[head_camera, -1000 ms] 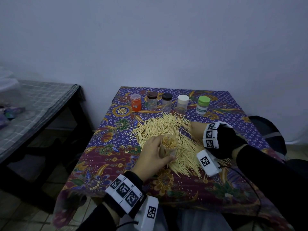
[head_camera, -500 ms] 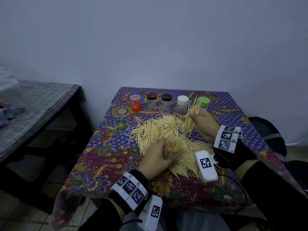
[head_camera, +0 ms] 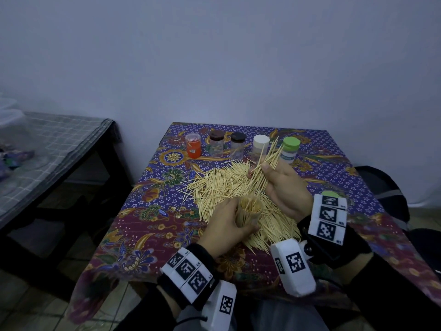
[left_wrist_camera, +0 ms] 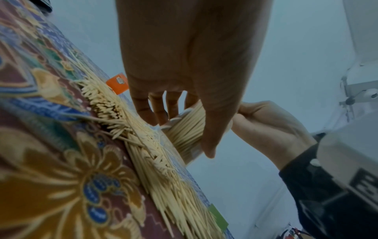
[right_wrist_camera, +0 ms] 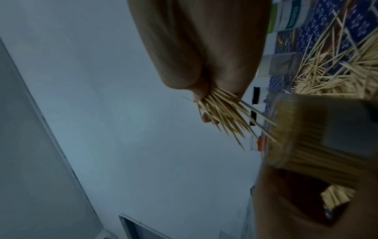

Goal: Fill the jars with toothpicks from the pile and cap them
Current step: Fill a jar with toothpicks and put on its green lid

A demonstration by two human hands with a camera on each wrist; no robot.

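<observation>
Wooden toothpick bundle: pinched in R hand, fingers curled round it, lifted off the pile, tips fanning up toward the far jars; in R wrist view the points splay out past the fingertips.
L hand: wrapped round an open clear jar, thumb one side, fingers the other; L wrist view shows fingers curled on the jar wall.
Open jar: no cap on, packed w/ toothpicks standing on end, tilted a bit, sitting on the pile's near edge, just below and left of the R hand.
Toothpick pile: loose heap mid-bench, spread under and btwn both hands.
Far row, L to R: orange jar, brown-cap jar, black-cap jar, white-cap jar, green-cap jar; all capped, upright, apart from each other, just behind the pile. Contents too small to tell.
Green lid: on the cloth right of the R hand, partly hidden by the wrist markers.
Bench: covered w/ purple-maroon floral batik cloth.
Wrists: black bands w/ black-and-white marker tags, white camera pods.
Side table: left, well apart, grey check cloth.
Wall: plain pale, behind the bench.
</observation>
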